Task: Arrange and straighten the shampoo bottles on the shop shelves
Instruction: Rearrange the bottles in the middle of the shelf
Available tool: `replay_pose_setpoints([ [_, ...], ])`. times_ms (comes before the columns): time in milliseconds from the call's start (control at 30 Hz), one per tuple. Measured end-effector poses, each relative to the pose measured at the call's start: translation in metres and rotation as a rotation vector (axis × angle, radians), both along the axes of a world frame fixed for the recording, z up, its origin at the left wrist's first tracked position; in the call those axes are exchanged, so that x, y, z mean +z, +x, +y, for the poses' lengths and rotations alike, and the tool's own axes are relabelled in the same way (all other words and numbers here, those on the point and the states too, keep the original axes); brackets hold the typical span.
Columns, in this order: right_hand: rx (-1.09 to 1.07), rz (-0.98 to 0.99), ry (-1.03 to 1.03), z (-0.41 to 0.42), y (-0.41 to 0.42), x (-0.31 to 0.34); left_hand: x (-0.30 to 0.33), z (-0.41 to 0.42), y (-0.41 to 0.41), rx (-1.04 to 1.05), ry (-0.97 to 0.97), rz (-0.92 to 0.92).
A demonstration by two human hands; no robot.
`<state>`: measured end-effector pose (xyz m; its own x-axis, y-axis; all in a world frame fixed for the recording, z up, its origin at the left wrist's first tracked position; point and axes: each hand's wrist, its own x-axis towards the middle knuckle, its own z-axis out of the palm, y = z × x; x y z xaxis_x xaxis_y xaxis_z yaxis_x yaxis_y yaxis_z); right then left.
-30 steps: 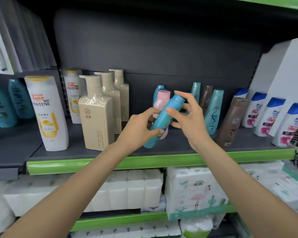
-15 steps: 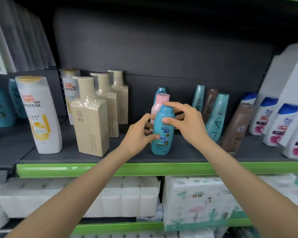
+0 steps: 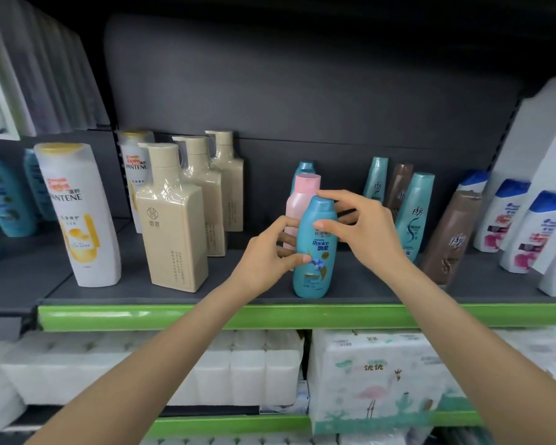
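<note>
Shelf (image 3: 174, 295) bears upright teal bottle (image 3: 316, 252); both hands' grip holds it.

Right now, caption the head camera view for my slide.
Both hands hold a blue shampoo bottle upright at the shelf front.

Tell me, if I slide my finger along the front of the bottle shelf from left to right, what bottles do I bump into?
White Pantene bottle → beige square bottle → blue Rejoice bottle, gripped by the left hand and right hand → teal bottle → leaning brown bottle → white bottles with blue caps.
</note>
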<state>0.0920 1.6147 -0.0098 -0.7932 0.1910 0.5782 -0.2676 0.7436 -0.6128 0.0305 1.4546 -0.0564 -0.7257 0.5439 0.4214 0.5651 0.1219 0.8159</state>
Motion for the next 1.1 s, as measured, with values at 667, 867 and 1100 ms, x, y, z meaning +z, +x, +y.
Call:
replay_pose_setpoints([
  [667, 0.049, -0.054, -0.002, -0.006, 0.008, 0.001, 0.027, 0.018, -0.043, 0.141, -0.043, 0.077],
  [867, 0.025, -0.055, -0.02, -0.008, 0.011, 0.001, 0.025, 0.009, -0.037, 0.196, -0.01, 0.077],
  [1100, -0.065, -0.059, 0.029, -0.018, 0.015, 0.003, 0.038, -0.035, -0.018, 0.302, 0.095, 0.182],
])
